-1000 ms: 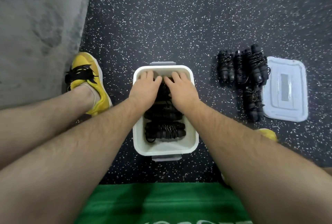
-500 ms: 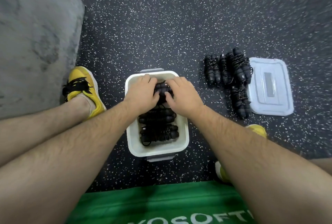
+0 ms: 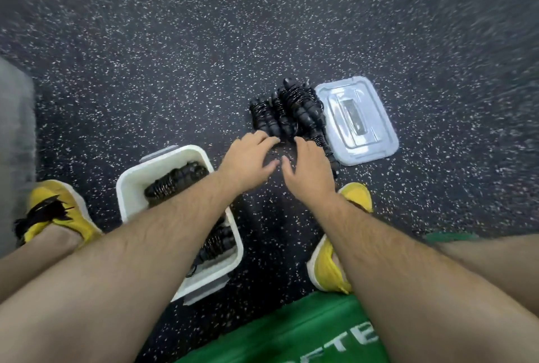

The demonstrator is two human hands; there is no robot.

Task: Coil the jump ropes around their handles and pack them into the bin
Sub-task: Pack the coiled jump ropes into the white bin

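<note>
Progress: partway | bin (image 3: 131, 185) on floor holds several packed ropes (image 3: 175, 182) | rope pile (image 3: 288, 109), coiled, lies unpacked just beside lid (image 3: 358, 120) | left hand (image 3: 250, 155), right hand (image 3: 309, 167): empty, fingers loose, at pile's near edge | remaining, by judgement: packing that pile.

both bare forearms stretch forward side by side, angled a little to the person's right. the left hand (image 3: 249, 160) and the right hand (image 3: 310, 168) are palm down and close together, thumbs nearly meeting, fingers loosely extended and gripping nothing.
</note>
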